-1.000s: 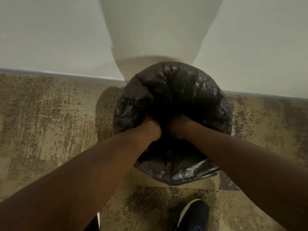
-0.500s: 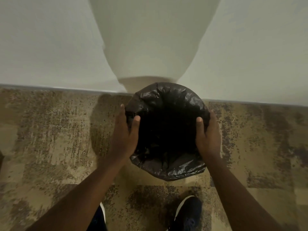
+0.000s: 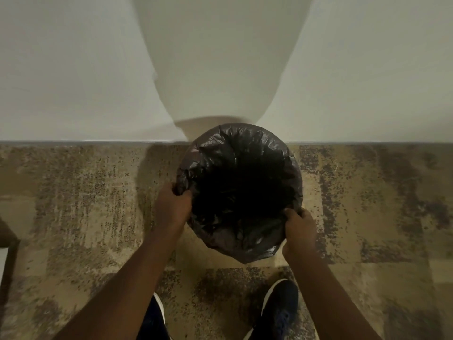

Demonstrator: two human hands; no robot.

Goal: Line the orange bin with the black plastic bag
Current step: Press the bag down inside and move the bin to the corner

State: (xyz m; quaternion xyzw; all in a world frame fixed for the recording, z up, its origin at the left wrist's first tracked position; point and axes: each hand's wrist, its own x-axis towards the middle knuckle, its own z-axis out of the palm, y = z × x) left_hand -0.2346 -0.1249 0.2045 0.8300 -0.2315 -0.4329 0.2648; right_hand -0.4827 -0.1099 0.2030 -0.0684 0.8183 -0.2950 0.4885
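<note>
The black plastic bag (image 3: 241, 153) is spread over the round bin on the carpet by the wall, its edge folded down over the rim. It covers the bin completely, so no orange shows. The inside of the bag is a dark hollow. My left hand (image 3: 171, 206) pinches the bag's edge at the left side of the rim. My right hand (image 3: 297, 229) grips the bag's edge at the near right side of the rim.
A white wall (image 3: 73, 69) with a pale rounded shape (image 3: 220, 57) rises just behind the bin. Patchy brown carpet (image 3: 85, 204) lies all around. My dark shoes (image 3: 279, 310) stand close in front. A dark furniture leg (image 3: 8, 261) is at the far left.
Both hands came out of the bag's inside, went to the rim's sides, and now grip the bag's edge lower and nearer to me. My view has pulled back and up.
</note>
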